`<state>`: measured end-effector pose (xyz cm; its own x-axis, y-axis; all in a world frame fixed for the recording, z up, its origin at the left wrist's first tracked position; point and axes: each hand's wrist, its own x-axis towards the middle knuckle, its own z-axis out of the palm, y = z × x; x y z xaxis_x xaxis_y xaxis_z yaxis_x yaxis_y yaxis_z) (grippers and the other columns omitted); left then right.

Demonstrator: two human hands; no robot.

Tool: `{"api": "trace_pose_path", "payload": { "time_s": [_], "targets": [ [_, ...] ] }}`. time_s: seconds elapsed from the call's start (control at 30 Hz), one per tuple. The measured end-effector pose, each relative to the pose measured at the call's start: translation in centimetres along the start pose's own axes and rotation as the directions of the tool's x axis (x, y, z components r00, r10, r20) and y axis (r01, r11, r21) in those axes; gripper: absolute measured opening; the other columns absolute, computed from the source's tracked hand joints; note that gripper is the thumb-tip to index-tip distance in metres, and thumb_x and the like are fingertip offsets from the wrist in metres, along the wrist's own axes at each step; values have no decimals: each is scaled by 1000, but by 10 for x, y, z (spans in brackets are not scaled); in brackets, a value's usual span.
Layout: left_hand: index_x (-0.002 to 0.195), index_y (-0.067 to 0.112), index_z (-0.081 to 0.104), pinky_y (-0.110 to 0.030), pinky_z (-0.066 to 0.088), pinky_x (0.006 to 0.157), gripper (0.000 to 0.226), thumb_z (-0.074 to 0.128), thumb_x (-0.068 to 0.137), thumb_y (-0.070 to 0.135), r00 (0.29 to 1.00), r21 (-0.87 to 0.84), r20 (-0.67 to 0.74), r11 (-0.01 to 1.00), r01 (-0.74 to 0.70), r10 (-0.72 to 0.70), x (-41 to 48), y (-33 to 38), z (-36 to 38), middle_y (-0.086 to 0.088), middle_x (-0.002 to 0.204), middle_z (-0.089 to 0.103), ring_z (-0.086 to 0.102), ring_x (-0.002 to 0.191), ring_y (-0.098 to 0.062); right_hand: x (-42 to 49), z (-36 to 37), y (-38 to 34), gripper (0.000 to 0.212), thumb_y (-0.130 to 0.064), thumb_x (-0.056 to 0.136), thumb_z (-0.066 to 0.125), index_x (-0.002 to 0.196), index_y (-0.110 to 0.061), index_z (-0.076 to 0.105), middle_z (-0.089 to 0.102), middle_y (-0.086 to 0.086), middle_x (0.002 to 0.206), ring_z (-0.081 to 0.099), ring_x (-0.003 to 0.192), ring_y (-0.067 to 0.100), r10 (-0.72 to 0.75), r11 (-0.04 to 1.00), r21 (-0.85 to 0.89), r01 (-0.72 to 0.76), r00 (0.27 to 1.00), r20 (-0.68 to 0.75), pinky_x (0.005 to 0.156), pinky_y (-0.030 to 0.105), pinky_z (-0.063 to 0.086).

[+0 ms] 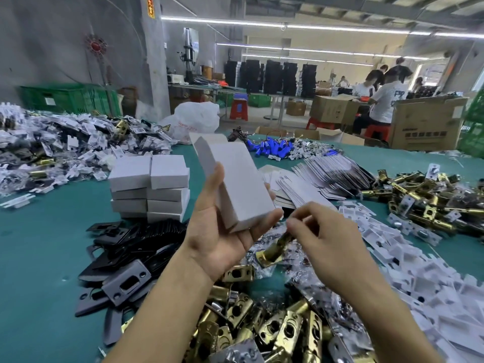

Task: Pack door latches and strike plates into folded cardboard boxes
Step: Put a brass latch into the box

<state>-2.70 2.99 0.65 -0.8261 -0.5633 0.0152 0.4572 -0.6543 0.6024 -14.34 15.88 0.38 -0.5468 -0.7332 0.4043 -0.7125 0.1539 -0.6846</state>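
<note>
While my left hand [222,231] holds a white cardboard box [235,184] up off the table, its thumb lies along the box's left edge and its fingers curl round the back to the right side, so the lower end sits against my palm. The box tilts away from me, and the flap at its far, upper end stands open. Just below and to the right of the box, my right hand [327,239] pinches the upper end of a brass door latch [275,251] between thumb and curled fingertips. The latch hangs aslant, its lower end pointing down towards my left wrist, close to the box's lower end but not touching it. I cannot tell whether a clear bag is caught in that pinch as well.

Below the box, nearest me, lies a heap of brass latches [275,328] mixed with crinkled clear bags [309,284]. To the box's lower left, black strike plates [125,247] spread in a fan on the teal table [39,258]. Left of the box, just behind the plates, stands a stack of closed white boxes [150,189], two columns side by side. Right of the box, flat box blanks [327,174] lie in overlapping rows, with a second pile of brass latches [419,205] beyond them and white inserts [419,271] strewn to the box's lower right. Behind the box sit blue cylinders [272,148], and far to its left lies a heap of bagged parts [52,148].
</note>
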Motion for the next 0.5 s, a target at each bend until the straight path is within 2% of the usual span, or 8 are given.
{"api": "trace_pose_path", "payload": {
  "time_s": [0.03, 0.1, 0.13, 0.23, 0.3, 0.37, 0.43, 0.5],
  "targets": [
    [123, 0, 64, -44, 63, 70, 79, 70, 74, 61, 1000, -4, -4, 1000, 24, -24, 0, 1, 0, -22, 114, 67, 68, 100, -34, 1, -1, -3, 16, -28, 97, 57, 82, -26, 60, 62, -21, 63, 51, 48, 0, -39, 997, 59, 43, 997, -66, 42, 13, 36],
    [113, -2, 71, -40, 63, 59, 82, 59, 78, 71, 998, -45, -6, 997, 62, -63, -2, 1, -2, -22, 111, 70, 71, 96, -35, 3, -5, -7, 19, -28, 101, 49, 84, -26, 58, 59, -16, 64, 44, 44, 4, -90, 980, 157, 123, 976, -200, 38, 16, 32],
    [107, -2, 75, -39, 62, 55, 84, 56, 79, 74, 997, -72, -6, 995, 74, -75, -2, 1, -2, -21, 109, 71, 72, 92, -35, 3, -7, -9, 21, -30, 102, 46, 85, -26, 57, 57, -10, 67, 44, 47, 7, -93, 973, 183, 141, 964, -251, 40, 22, 36],
    [99, -3, 77, -36, 60, 47, 88, 51, 81, 79, 994, -135, -62, 987, 85, -94, 0, 0, -2, -21, 98, 74, 74, 79, -34, 2, -10, -11, 26, -35, 104, 37, 88, -24, 55, 57, 1, 79, 61, 66, 24, -12, 942, 318, 111, 954, -298, 62, 52, 56],
    [111, -2, 71, -37, 60, 49, 88, 51, 82, 79, 989, -173, -112, 982, 76, -96, 2, 1, -3, -23, 94, 73, 73, 75, -36, 1, -12, -14, 26, -34, 105, 34, 93, -23, 55, 64, -4, 80, 70, 72, 25, 88, 849, 525, 55, 966, -243, 64, 50, 60],
    [117, -1, 66, -40, 62, 57, 87, 47, 84, 78, 986, -159, -130, 983, 87, -108, 3, 1, -3, -24, 92, 72, 72, 73, -36, 0, -12, -16, 27, -33, 106, 32, 97, -25, 56, 69, -3, 72, 70, 62, 23, 167, 751, 660, -28, 975, -148, 56, 40, 60],
    [108, -2, 69, -47, 61, 67, 85, 46, 86, 76, 983, -153, -126, 982, 114, -134, 2, -1, -2, -26, 89, 71, 71, 71, -37, 0, -10, -16, 28, -36, 106, 32, 98, -29, 58, 63, -3, 60, 61, 52, 15, 185, 743, 664, -85, 979, -82, 49, 33, 52],
    [99, -4, 72, -51, 59, 72, 83, 48, 87, 75, 979, -145, -118, 978, 149, -167, 2, -5, 0, -26, 87, 69, 70, 69, -37, -2, -5, -15, 24, -45, 101, 34, 101, -37, 56, 56, -5, 63, 53, 51, 8, 127, 802, 592, -83, 991, -33, 47, 29, 44]
  ]
}}
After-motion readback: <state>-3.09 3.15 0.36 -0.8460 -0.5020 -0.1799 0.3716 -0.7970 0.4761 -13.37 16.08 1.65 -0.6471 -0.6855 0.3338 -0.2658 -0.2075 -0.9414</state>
